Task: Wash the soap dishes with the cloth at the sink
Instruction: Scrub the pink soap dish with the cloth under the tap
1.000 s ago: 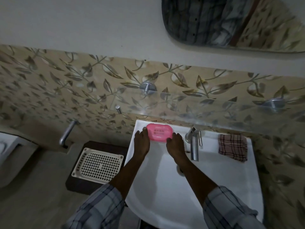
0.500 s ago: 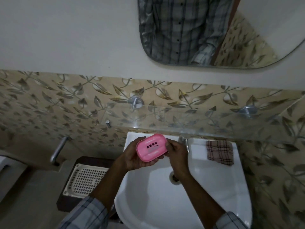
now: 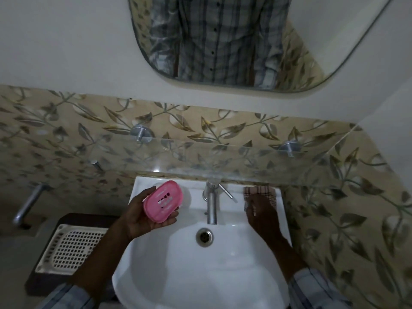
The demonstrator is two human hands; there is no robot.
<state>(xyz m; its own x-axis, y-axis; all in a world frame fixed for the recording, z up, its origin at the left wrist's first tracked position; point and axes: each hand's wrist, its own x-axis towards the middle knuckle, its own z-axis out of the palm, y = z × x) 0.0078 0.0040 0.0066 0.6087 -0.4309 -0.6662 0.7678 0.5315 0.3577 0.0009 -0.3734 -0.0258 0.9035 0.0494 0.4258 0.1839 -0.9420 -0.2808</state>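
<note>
Head-camera view looks down on a white wash basin (image 3: pixel 169 277), with its chrome tap (image 3: pixel 211 206) standing at the back centre as the handiest landmark. Left of the tap, the person's left hand (image 3: pixel 146 221) cups a pink soap dish (image 3: pixel 163 202) in its palm, fingers curled around the lower edge, the slotted face tilted up toward the camera. Right of the tap, the right hand (image 3: pixel 262 214) lies palm-down on a checked cloth (image 3: pixel 259 194) resting on the basin ledge; whether its fingers have closed on the cloth cannot be told, since the hand covers most of it. The step in hand appears to be picking up the cloth. Doing it well likely means gathering the fabric into a bunch, not pinching one corner, so it lifts clear of the tap lever (image 3: pixel 226 192) just beside it. Keeping the dish over the bowl, near the drain (image 3: pixel 204 235) below the tap, should catch any drips once the washing begins.
</note>
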